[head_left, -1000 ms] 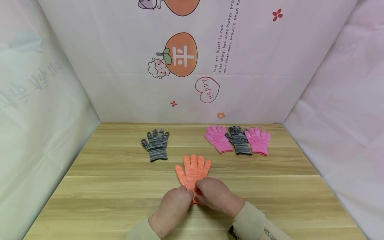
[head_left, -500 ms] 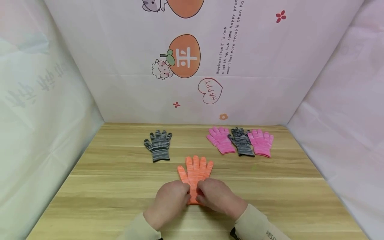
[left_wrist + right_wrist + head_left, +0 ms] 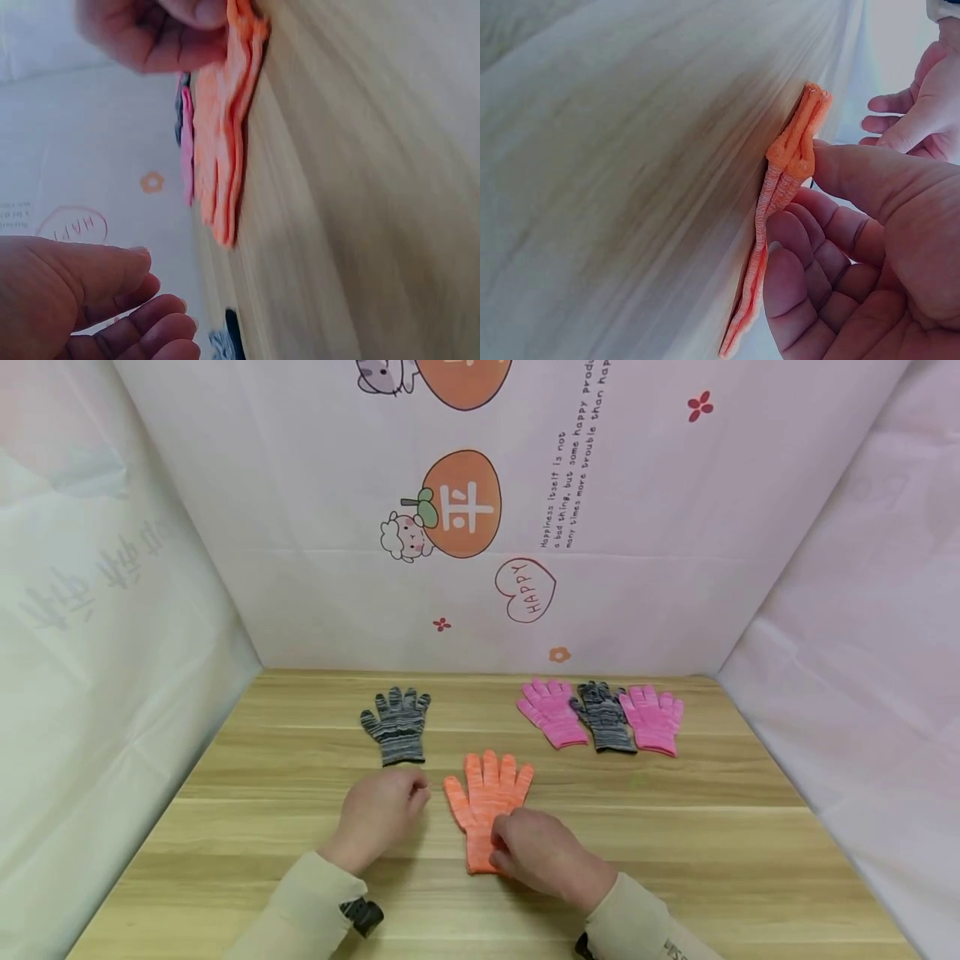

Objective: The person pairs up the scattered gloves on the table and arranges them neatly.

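The left hand (image 3: 378, 810) curls loosely, empty; the right hand (image 3: 547, 853) touches the orange glove (image 3: 491, 797), whether pinching I cannot tell; only the wrist views show its layered edge (image 3: 748, 304).

Seen edge-on upon the surface (image 3: 615, 187), an orange glove (image 3: 790, 148). At its edge, the right hand (image 3: 900, 240), with thumb touching it and fingers (image 3: 791, 315) curled. On the far side, apart from the glove, the left hand (image 3: 930, 109), with a pale sleeve (image 3: 941, 9).
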### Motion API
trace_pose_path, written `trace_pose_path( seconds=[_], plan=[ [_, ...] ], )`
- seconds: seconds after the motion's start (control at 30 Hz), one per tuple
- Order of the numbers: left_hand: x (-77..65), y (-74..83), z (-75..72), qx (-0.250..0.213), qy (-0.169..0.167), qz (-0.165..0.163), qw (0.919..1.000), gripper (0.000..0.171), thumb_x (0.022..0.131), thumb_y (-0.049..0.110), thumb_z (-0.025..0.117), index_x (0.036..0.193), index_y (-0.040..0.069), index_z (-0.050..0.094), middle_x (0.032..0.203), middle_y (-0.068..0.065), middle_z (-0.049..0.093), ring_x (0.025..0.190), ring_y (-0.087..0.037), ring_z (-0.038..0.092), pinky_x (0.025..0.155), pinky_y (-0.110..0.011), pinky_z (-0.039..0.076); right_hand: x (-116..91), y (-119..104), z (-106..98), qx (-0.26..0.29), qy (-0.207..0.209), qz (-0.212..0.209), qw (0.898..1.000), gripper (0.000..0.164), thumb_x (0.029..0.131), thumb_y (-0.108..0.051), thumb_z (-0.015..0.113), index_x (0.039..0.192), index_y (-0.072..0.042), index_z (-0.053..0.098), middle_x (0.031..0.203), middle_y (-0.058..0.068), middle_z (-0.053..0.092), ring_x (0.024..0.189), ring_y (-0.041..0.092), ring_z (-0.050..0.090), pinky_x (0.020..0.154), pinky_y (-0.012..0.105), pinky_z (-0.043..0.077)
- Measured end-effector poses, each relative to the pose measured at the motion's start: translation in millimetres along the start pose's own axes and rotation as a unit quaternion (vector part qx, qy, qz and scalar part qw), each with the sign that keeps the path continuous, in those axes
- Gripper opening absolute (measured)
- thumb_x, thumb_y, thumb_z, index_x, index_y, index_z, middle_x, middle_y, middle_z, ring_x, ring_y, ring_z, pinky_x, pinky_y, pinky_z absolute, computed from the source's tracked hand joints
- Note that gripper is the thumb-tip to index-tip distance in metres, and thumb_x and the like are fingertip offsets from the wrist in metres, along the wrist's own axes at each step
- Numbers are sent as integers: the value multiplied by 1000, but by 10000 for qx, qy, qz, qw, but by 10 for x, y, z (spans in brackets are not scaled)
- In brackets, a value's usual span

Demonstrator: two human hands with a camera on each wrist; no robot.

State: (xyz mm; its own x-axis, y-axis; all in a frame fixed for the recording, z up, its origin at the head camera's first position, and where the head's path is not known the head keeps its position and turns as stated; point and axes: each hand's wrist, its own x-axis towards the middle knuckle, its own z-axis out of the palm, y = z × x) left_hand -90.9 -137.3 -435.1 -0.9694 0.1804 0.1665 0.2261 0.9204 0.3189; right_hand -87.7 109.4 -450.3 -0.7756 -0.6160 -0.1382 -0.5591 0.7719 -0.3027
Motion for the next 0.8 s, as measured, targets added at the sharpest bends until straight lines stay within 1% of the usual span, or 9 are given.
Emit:
trace_pose_path(
  seconds=[0.07,0.17,0.27,0.37,0.47,0.63,0.73,0.8],
  plan=[
    [38,-79,-26,-64,10,-170,9998,9,98,21,72,98,14,77,90,-1,76,73,-14,68,66,-36,57,-8,-4,0,-12,46,-23,10000,15,92,-24,77,86,-18,65,72,-8,56,65,7,49,60,28,46],
    [104,-200,-60,-178,7,-476,9987,13,98,21,71,102,10,77,90,-4,76,70,-14,65,64,-37,56,-20,-8,-1,-15,109,-37,9999,15,91,-23,78,86,-18,65,72,-7,56,65,7,49,60,29,46],
    [159,-322,-92,-355,-79,-780,9963,16,99,23,69,101,8,75,88,-4,74,67,-14,60,63,-37,52,-26,-12,-4,-21,124,-38,9999,15,91,-23,78,86,-18,64,72,-7,55,65,8,48,60,29,45],
    [203,-432,-120,-517,-208,-1066,9927,19,101,25,67,104,8,74,89,-4,74,67,-15,59,63,-36,50,-20,-19,-3,-46,127,-40,9999,16,91,-24,77,85,-18,64,71,-8,54,64,7,47,59,28,44],
    [245,-520,-138,-543,-271,-1246,9904,21,101,26,66,106,7,73,91,-6,75,68,-16,61,64,-37,51,-10,-32,-5,-55,86,-22,9999,16,92,-24,77,84,-19,64,71,-9,53,63,7,46,59,27,44],
    [326,-649,-126,-447,-196,-1481,9878,24,100,26,65,107,4,73,99,-11,76,77,-23,67,71,-45,55,-7,-51,-14,-32,89,-13,10000,17,92,-24,77,84,-18,64,71,-8,54,63,7,46,59,28,44],
    [379,-703,-107,-520,-212,-1619,9852,24,100,25,63,107,4,74,100,-11,76,77,-22,66,68,-42,54,-6,-42,-9,-5,36,44,10000,17,92,-25,77,85,-19,63,71,-8,54,64,7,47,59,28,44],
    [416,-732,-98,-597,-251,-1705,9832,21,100,23,61,102,5,73,92,-7,73,71,-20,61,62,-37,49,-6,-38,-4,10,-9,92,10000,16,93,-26,77,86,-19,64,72,-9,54,64,7,47,60,28,44]
  ],
)
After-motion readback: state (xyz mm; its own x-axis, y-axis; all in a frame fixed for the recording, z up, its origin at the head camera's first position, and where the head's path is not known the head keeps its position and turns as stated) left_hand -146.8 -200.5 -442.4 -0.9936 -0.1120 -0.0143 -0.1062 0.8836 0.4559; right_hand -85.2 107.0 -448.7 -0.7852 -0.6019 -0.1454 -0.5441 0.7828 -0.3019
